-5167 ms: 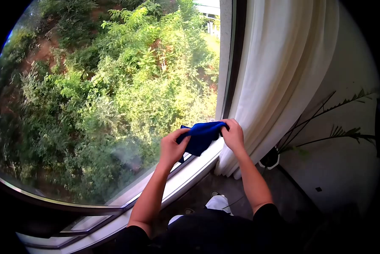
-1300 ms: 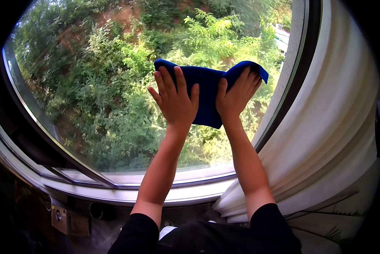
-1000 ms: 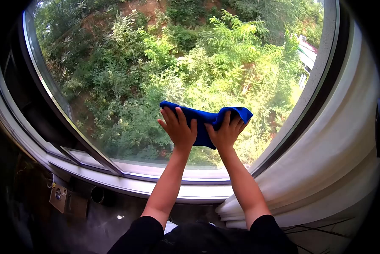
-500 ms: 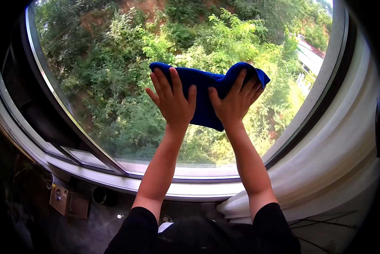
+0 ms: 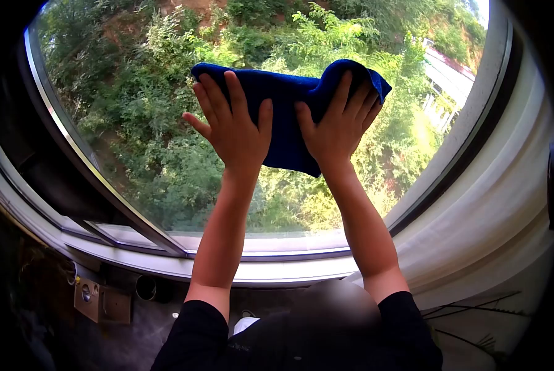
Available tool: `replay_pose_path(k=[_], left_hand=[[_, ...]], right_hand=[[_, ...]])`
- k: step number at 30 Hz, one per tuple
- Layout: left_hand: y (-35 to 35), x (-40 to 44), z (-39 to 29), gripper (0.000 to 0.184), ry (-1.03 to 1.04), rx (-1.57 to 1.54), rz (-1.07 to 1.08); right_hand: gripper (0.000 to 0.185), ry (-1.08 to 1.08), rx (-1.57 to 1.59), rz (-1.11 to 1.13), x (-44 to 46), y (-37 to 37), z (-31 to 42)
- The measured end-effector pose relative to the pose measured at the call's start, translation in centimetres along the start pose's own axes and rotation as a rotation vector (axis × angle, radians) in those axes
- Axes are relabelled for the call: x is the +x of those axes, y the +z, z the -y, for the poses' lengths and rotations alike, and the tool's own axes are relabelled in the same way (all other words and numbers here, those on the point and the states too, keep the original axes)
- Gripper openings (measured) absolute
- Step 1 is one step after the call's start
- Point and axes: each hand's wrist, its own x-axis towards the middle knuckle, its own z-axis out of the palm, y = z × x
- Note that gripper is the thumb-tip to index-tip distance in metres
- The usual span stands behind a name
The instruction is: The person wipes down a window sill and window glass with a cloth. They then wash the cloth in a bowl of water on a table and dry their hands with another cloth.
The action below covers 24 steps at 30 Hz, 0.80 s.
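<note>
A blue cloth (image 5: 286, 133) lies spread against the window glass (image 5: 147, 179), with its upper right corner folded over. My left hand (image 5: 236, 133) is laid flat on the cloth's left part, fingers spread, the little finger reaching past its edge onto the glass side. On the right part, my right hand (image 5: 335, 130) presses with outstretched fingers, some of them over the folded corner. Both arms are raised and extended. Neither hand wraps its fingers around the cloth.
Below the glass runs a white window sill (image 5: 289, 271). A pale curtain (image 5: 499, 191) hangs at the right, beside the dark frame. Down on the floor at the left are a brown box (image 5: 104, 303) and a dark round container (image 5: 146, 287). Trees stand outside.
Both hands have moved upward and somewhat left in the view, carrying the blue cloth with them. The right hand shifted left less than the left hand.
</note>
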Motion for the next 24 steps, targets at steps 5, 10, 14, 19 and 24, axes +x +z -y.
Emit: replay_pose_path(k=[5,10,14,19,24], left_hand=[[0.6,-9.4,6.0,0.087,-0.022,-0.015,0.076],[1.6,-19.8,11.0,0.087,-0.005,0.012,0.117],[1.7,-24.5,13.0,0.088,-0.003,-0.012,0.151],[2.0,-26.0,13.7,0.090,0.027,0.030,0.170],[1.3,-21.8,14.1,0.084,-0.019,0.016,0.109]], right_hand=[[0.093,-0.014,-0.018,0.159,-10.9,1.8,2.4],[0.085,0.012,0.016,0.241,-22.9,3.4,4.2],[0.085,0.058,0.025,0.333,-28.0,4.0,4.7],[0.094,0.138,0.083,0.377,-29.1,4.1,5.0],[0.116,0.168,0.059,0.472,-23.8,3.3,6.6]])
